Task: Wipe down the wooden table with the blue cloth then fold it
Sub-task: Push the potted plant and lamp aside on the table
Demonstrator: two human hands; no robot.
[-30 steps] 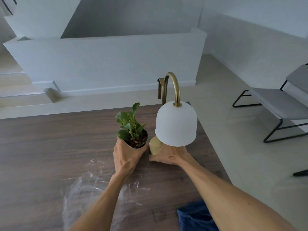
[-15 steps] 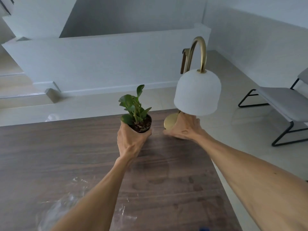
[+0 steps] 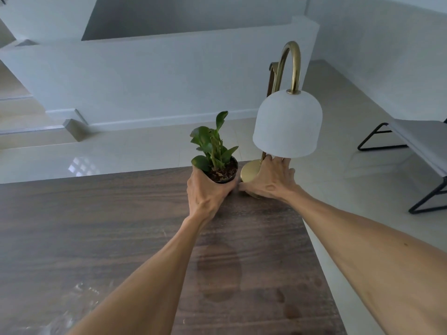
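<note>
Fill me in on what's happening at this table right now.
A person is reaching to the far corner of the wooden table with both hands. The left hand grips a small potted plant; the right hand holds the brass base of a lamp. Damp-looking patches mark the wood nearer the person. The blue cloth is not in view.

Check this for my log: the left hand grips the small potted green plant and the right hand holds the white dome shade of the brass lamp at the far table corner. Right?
Not quite. In the head view the right hand has its grip on the round brass base of the brass lamp with the white dome shade, not on the shade. The rest holds: the left hand grips the small potted green plant at the far corner of the dark wooden table.
</note>
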